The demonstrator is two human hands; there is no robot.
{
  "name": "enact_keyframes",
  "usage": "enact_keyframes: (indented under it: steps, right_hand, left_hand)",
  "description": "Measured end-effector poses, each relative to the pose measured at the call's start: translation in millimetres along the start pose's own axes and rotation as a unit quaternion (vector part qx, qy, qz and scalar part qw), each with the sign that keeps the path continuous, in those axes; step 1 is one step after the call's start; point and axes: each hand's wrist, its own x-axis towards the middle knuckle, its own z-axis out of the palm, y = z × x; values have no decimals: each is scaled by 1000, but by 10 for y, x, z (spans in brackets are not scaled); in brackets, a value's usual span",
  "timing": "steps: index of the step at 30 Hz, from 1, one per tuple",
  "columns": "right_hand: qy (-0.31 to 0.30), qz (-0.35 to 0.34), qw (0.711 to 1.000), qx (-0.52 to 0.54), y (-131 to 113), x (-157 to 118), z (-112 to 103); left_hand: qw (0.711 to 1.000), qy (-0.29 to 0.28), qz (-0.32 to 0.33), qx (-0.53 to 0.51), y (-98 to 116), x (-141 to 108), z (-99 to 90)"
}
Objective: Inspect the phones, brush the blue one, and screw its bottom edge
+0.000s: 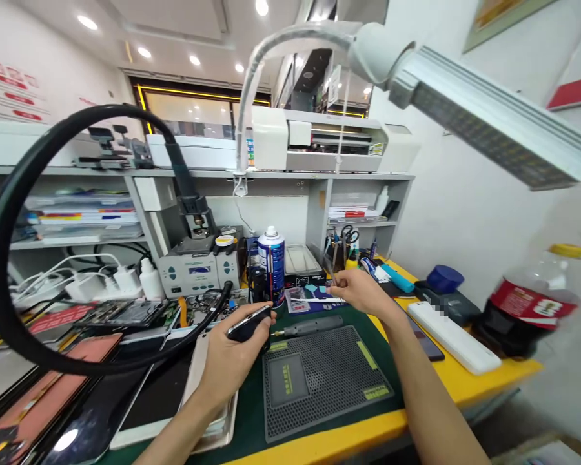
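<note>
My left hand [235,349] is closed around a black phone [248,324] with a shiny edge, held tilted above the left edge of a grey perforated work mat [326,381]. Farther back, my right hand [361,294] is closed in a pinch on a thin grey metal tool [330,271] that points up; its exact kind is unclear. Just under those fingers lies a white strip [314,299] among small packets. A grey screwdriver-like pen tool [310,327] rests along the mat's far edge, between my hands.
A blue spray can [272,265] stands behind my left hand. Tablets and phone parts [140,394] crowd the left, under a looping black hose [10,194]. On the right are a white power bank [452,336] and a cola bottle [527,303]. A lamp [489,116] hangs overhead.
</note>
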Motion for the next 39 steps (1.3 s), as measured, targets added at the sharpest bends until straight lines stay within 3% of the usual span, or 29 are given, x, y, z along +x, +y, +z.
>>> enact_keyframes:
  steps: [4, 8, 16, 23, 29, 35, 39]
  right_hand:
    - [-93, 2, 996, -10, 113, 55, 91]
    - [-135, 1, 991, -11, 137, 104, 179]
    - [-126, 32, 989, -77, 91, 112, 254]
    - [-84, 7, 995, -44, -26, 110, 269]
    - [-220, -87, 970, 56, -164, 54, 367]
    - [-252, -156, 955, 0, -308, -12, 534]
    - [-223, -167, 960, 35, -339, -29, 407]
  left_hand:
    - [999, 7, -39, -18, -36, 2, -23]
    - [996, 20, -72, -48, -31, 5, -34]
    - [990, 5, -96, -103, -44, -26, -23]
    - [986, 43, -98, -129, -9, 24, -35]
    - [969, 28, -136, -206, -39, 33, -25]
    - [978, -11, -101, -182, -47, -50, -20]
    - [994, -30, -40, -102, 8, -104, -24]
